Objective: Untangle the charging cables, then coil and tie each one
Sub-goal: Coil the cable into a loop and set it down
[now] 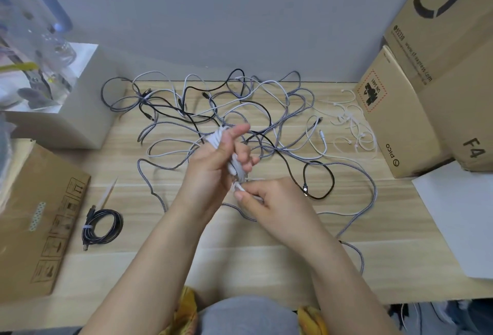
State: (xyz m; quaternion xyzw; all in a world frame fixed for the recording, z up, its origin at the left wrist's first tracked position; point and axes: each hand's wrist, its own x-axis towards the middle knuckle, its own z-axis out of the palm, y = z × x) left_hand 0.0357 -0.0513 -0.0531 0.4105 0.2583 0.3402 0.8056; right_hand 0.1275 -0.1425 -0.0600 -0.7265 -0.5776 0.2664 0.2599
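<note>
Left hand: your left hand (213, 163) grips a white coiled cable (221, 138), wound round the palm, forefinger stretched out.
Right hand: your right hand (269, 201) pinches the loose white end (240, 188) of that coil between thumb and fingertips, just below the bundle.
Tangle: the cable tangle (240, 110) (black, white and braided grey) lies spread behind your hands on the wooden table (240, 262).
Finished coil: a black tied coil (102, 226) rests left of the tangle, near a cardboard box (34, 217).
Ties: white cable ties (352, 123) lie right of the tangle.
</note>
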